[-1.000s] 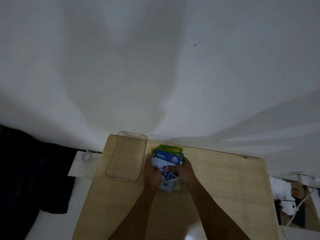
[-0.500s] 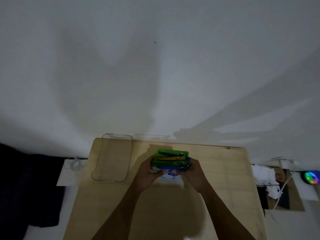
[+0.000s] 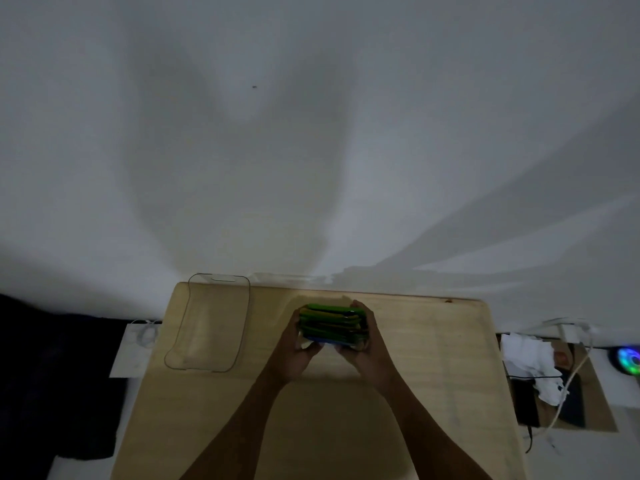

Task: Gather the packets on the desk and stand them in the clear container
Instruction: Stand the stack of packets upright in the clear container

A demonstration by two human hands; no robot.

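A bundle of several packets [image 3: 330,325], green, yellow and blue at their top edges, stands upright on edge between both hands near the middle of the wooden desk [image 3: 433,375]. My left hand [image 3: 298,348] presses the bundle's left end and my right hand [image 3: 369,341] presses its right end. The clear container [image 3: 242,323] sits to the left of the hands at the desk's back left corner, with nothing visible inside it.
A white wall rises right behind the desk. Left of the desk lie a white sheet with a coiled cable [image 3: 145,336] and a dark mass. To the right are white crumpled paper [image 3: 530,362], cables and a glowing coloured light [image 3: 628,360].
The packets went from lying flat under my hands to standing on edge as a squared bundle held from both sides. The view shifted, so the desk sits further right in frame.
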